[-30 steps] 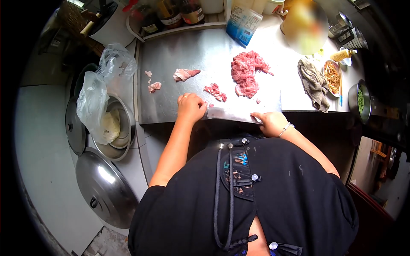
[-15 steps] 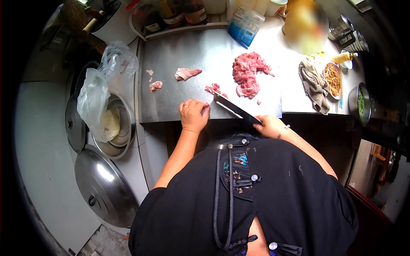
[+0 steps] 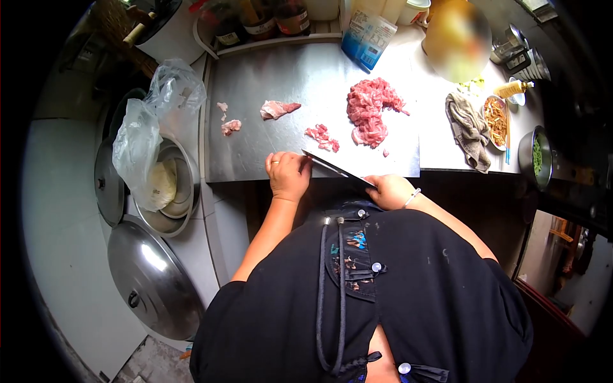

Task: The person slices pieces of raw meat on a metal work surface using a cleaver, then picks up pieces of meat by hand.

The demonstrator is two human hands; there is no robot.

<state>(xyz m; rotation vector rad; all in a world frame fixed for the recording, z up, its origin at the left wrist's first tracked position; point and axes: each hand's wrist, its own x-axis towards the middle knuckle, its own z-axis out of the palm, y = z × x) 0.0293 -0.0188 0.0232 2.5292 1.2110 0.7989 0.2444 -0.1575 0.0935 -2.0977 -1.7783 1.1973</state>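
My right hand (image 3: 388, 191) is closed round the handle of a kitchen knife (image 3: 338, 168), near the front edge of the metal worktop (image 3: 246, 73). The blade points up and left, its far end beside the fingers of my left hand (image 3: 288, 175). Those fingers are curled down on a small piece of meat, mostly hidden under them. Just beyond the blade lies a little heap of cut meat (image 3: 322, 137). A larger pile of sliced raw meat (image 3: 370, 118) sits to the right. Farther left are a fatty meat chunk (image 3: 280, 110) and small scraps (image 3: 230, 127).
On the left, a plastic bag (image 3: 137, 137) hangs over a metal basin (image 3: 190, 210), with a large lid (image 3: 150, 281) nearer me. Bottles (image 3: 258, 25) and a blue-and-white pouch (image 3: 368, 41) line the back. A cloth (image 3: 469, 131) and a food dish (image 3: 496, 121) lie right.
The knife and my right hand have moved left and toward me, bringing the blade from the small meat heap to my left fingers. The left hand has barely shifted.
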